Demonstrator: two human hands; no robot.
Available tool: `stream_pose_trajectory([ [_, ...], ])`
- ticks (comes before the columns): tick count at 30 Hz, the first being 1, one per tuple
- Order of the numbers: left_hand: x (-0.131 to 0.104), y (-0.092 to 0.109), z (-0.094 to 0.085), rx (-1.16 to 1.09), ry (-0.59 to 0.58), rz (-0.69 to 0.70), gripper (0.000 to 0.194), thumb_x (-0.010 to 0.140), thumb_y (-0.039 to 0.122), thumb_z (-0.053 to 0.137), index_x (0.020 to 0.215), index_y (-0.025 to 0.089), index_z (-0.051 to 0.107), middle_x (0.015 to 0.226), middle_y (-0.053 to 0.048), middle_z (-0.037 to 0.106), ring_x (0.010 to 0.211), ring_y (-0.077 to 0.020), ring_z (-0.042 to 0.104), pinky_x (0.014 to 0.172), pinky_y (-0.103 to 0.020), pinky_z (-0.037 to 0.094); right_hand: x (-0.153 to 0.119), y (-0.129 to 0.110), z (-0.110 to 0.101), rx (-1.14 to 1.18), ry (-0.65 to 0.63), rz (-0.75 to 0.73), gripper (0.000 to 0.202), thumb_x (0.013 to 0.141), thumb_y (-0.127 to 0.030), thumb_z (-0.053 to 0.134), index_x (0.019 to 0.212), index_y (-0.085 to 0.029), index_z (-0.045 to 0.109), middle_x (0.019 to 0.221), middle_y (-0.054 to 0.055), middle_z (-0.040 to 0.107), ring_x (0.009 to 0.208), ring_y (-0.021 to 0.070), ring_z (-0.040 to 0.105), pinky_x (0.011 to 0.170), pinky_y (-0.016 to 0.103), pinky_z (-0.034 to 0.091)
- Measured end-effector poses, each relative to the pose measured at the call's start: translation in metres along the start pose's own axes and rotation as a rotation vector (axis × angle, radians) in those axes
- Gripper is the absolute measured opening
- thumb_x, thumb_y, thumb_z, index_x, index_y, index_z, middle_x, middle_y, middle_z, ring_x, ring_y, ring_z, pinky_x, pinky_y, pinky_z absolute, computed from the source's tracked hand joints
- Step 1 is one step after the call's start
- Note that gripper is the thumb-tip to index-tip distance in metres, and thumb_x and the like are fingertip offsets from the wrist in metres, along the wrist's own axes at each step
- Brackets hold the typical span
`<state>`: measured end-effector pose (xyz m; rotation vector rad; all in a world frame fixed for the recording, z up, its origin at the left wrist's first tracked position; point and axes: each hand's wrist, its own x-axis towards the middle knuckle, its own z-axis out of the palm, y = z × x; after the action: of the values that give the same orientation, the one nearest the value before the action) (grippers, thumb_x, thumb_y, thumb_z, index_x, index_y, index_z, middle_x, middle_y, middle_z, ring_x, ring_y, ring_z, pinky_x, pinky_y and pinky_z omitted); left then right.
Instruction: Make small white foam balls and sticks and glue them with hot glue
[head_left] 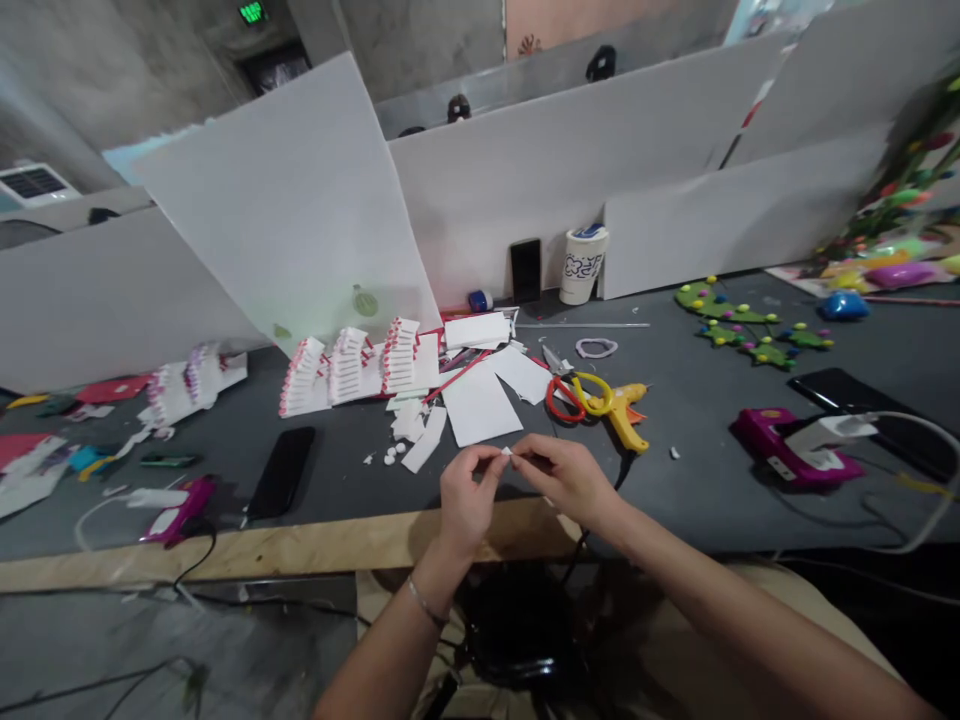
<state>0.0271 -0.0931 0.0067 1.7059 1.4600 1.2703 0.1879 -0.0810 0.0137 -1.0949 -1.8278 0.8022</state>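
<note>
Both hands meet in front of the torso. The left hand (466, 500) and right hand (568, 480) each pinch a small white piece (507, 452) between thumb and fingertips; its exact form is largely hidden. Because so little of it shows beyond the fingers, uneven pressure could probably crush or bend it, and a loosened pinch could drop it.

Just beyond the fingertips lies a white sheet (480, 405); a forward slip of the knuckles might crease or push it. To the left of the left hand are white pellets (394, 453) and paper scraps (425, 440), among which a dropped piece could be lost, being of similar colour.

Near the right hand, ahead and to its right, rest red-handled scissors (564, 400), yellow-handled scissors (592, 393) and a yellow glue gun (626, 420). The gun's cord (624, 468) passes down by the right forearm; a sideways sweep of that arm could snag it and drag the gun. Whether the nozzle is hot cannot be told, but contact with it would then risk a burn.

Farther ahead and left of the hands, fringed red-and-white strips (401, 355) stand close together and could be flattened by a careless reach. Well ahead of the right hand, a cup (583, 265) stands beside an upright phone (526, 270); if knocked, it might topple against the phone.
</note>
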Motion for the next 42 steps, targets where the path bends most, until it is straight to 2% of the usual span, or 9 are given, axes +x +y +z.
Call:
stream_pose_trajectory([
  [4, -0.002, 0.001, -0.003, 0.036, 0.022, 0.085, 0.014, 0.084, 0.03, 0.061, 0.078, 0.019, 0.067, 0.073, -0.001, 0.068, 0.069, -0.0141, 0.061, 0.068, -0.025, 0.048, 0.0, -0.003, 0.001, 0.1, -0.026, 0.031, 0.019, 0.085, -0.032, 0.052, 0.077, -0.019, 0.063, 0.065, -0.001, 0.063, 0.058, 0.012, 0.054, 0.055, 0.022, 0.042],
  [9, -0.001, 0.004, -0.006, 0.041, 0.051, 0.112, 0.014, 0.085, 0.03, 0.06, 0.077, 0.019, 0.066, 0.072, 0.0, 0.067, 0.067, -0.0133, 0.06, 0.066, -0.024, 0.047, 0.0, -0.002, 0.004, 0.217, -0.086, 0.105, 0.022, 0.086, -0.037, 0.052, 0.08, -0.02, 0.064, 0.067, -0.001, 0.064, 0.053, 0.0115, 0.055, 0.051, 0.022, 0.043],
  [15, 0.003, 0.003, -0.004, 0.131, 0.057, 0.156, 0.018, 0.087, 0.032, 0.056, 0.078, 0.02, 0.065, 0.075, -0.002, 0.067, 0.07, -0.0143, 0.06, 0.067, -0.025, 0.047, 0.004, 0.003, 0.005, 0.14, -0.069, 0.061, 0.023, 0.086, -0.037, 0.051, 0.082, -0.02, 0.065, 0.059, -0.002, 0.062, 0.052, 0.0129, 0.056, 0.053, 0.024, 0.043],
  [22, 0.023, -0.006, 0.004, 0.182, 0.015, 0.325, 0.017, 0.089, 0.027, 0.054, 0.078, 0.02, 0.065, 0.078, -0.004, 0.067, 0.077, -0.0171, 0.06, 0.075, -0.029, 0.047, 0.016, 0.011, 0.002, 0.075, 0.01, 0.036, 0.022, 0.088, -0.035, 0.048, 0.078, -0.02, 0.062, 0.052, -0.003, 0.055, 0.049, 0.013, 0.053, 0.052, 0.024, 0.04],
  [28, 0.043, -0.01, 0.012, 0.054, -0.005, 0.298, 0.015, 0.084, 0.028, 0.06, 0.074, 0.019, 0.066, 0.076, -0.004, 0.067, 0.078, -0.0177, 0.061, 0.077, -0.031, 0.047, 0.026, 0.019, 0.001, 0.056, 0.09, 0.042, 0.026, 0.088, -0.038, 0.046, 0.077, -0.02, 0.059, 0.059, -0.002, 0.06, 0.048, 0.0118, 0.051, 0.048, 0.022, 0.04],
  [34, 0.056, -0.015, 0.017, -0.105, -0.065, 0.203, 0.021, 0.083, 0.034, 0.06, 0.09, 0.016, 0.069, 0.082, -0.006, 0.07, 0.071, -0.0148, 0.064, 0.067, -0.027, 0.052, 0.031, 0.024, 0.0, 0.012, 0.129, 0.021, 0.023, 0.086, -0.038, 0.05, 0.079, -0.02, 0.062, 0.062, -0.001, 0.062, 0.056, 0.0134, 0.054, 0.056, 0.024, 0.042],
  [37, 0.06, -0.018, 0.018, -0.166, -0.089, 0.16, 0.023, 0.081, 0.036, 0.063, 0.084, 0.015, 0.07, 0.079, -0.006, 0.07, 0.068, -0.0144, 0.063, 0.064, -0.026, 0.052, 0.033, 0.025, 0.002, 0.019, 0.128, 0.041, 0.024, 0.086, -0.038, 0.049, 0.078, -0.02, 0.063, 0.062, 0.0, 0.063, 0.052, 0.013, 0.053, 0.052, 0.024, 0.041],
  [42, 0.061, -0.023, 0.021, -0.247, -0.054, 0.096, 0.021, 0.077, 0.035, 0.066, 0.081, 0.015, 0.07, 0.079, -0.005, 0.069, 0.073, -0.0159, 0.064, 0.068, -0.027, 0.052, 0.036, 0.025, 0.004, 0.054, 0.117, 0.09, 0.029, 0.086, -0.041, 0.048, 0.074, -0.02, 0.062, 0.06, 0.0, 0.064, 0.046, 0.0123, 0.051, 0.046, 0.023, 0.04],
])
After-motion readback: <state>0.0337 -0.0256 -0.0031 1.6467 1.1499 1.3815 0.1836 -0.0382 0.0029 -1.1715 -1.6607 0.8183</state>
